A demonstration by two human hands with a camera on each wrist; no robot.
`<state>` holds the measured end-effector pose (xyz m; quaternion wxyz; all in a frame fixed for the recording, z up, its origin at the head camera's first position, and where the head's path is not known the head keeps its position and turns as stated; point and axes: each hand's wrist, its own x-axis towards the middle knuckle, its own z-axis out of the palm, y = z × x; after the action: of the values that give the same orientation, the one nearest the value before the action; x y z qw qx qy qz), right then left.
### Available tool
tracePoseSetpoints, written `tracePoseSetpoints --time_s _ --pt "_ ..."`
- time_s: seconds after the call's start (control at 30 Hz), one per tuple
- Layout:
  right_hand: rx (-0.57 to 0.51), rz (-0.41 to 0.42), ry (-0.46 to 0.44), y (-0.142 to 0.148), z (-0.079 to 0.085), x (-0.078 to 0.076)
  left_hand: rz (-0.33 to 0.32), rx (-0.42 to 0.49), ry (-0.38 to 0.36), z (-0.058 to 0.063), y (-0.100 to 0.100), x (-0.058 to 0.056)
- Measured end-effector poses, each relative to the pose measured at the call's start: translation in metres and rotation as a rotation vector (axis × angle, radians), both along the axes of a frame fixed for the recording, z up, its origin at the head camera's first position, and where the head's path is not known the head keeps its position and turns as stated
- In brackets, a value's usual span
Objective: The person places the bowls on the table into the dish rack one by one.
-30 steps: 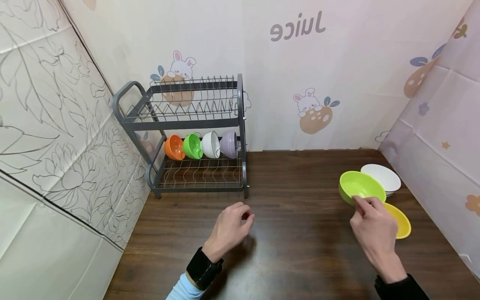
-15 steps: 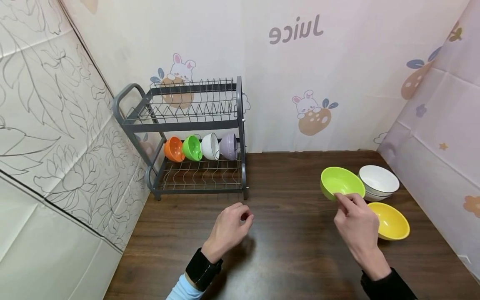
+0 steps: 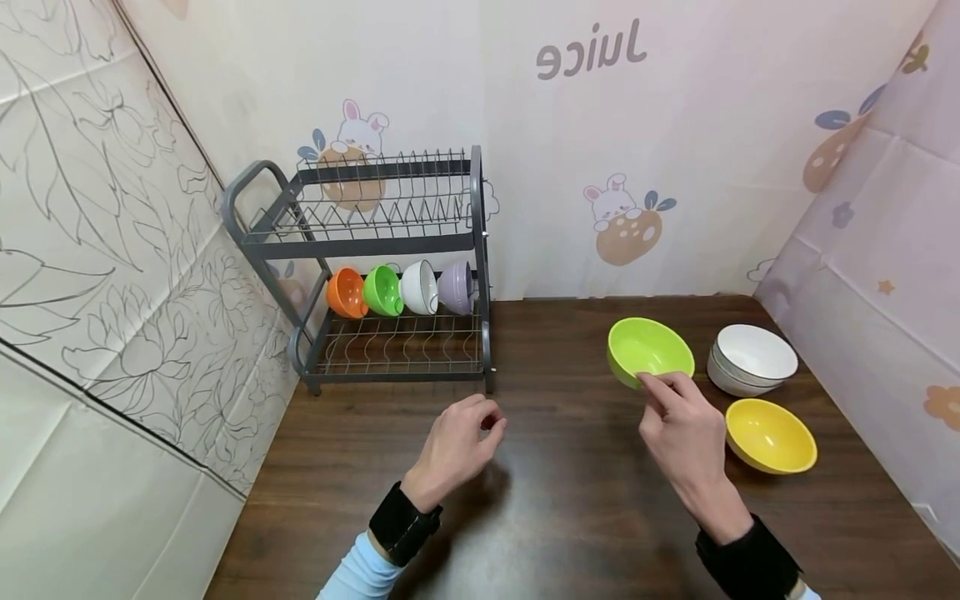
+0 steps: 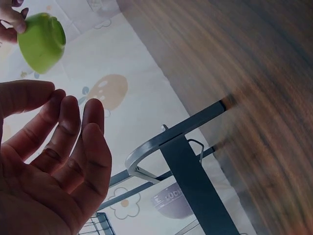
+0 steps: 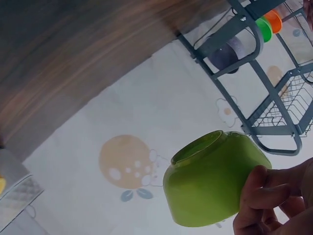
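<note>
R hand (image 3: 686, 437) pinches the lime bowl (image 3: 649, 346) at its rim, up off the counter (image 3: 570, 517), near the white bowls (image 3: 753, 358). L hand (image 3: 454, 446) empty, fingers loosely curled. Looks like the carry step; next move prob. calls for a steady pinch, + tilting if it's for the rack (image 3: 367, 247).

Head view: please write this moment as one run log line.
right hand: pinches green bowl by rim | left hand: holds nothing | table: white bowls, yellow bowl | rack: small bowls

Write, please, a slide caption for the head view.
Right hand holds a green bowl above the table; small bowls line the rack.
</note>
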<state>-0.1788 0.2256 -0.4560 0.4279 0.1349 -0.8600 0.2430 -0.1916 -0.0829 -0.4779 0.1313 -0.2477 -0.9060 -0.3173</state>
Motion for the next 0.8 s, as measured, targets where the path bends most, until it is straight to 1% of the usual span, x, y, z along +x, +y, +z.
tracePoseSetpoints --time_s 0.23,0.33,0.4,0.5,0.63,0.7,0.8 --pt "-0.004 0.043 0.045 -0.011 0.006 -0.004 -0.007 0.016 0.029 0.005 -0.001 -0.004" --pt "-0.024 0.065 0.052 -0.017 0.008 -0.004 -0.014 0.022 0.039 0.007 0.001 -0.006" --pt "-0.039 0.081 0.054 -0.022 0.011 -0.003 -0.021 0.029 0.046 0.009 0.002 -0.008" --pt "-0.053 0.102 0.05 -0.027 0.014 -0.002 -0.029 0.037 0.077 0.012 0.005 -0.011" --pt "-0.045 0.122 0.041 -0.032 0.016 -0.001 -0.03 0.052 0.11 0.015 0.007 -0.013" --pt "-0.042 0.13 0.035 -0.034 0.018 -0.001 -0.032 0.06 0.113 0.017 0.007 -0.014" --pt "-0.039 0.151 0.054 -0.037 0.019 -0.002 -0.048 0.08 0.089 0.018 0.007 -0.016"
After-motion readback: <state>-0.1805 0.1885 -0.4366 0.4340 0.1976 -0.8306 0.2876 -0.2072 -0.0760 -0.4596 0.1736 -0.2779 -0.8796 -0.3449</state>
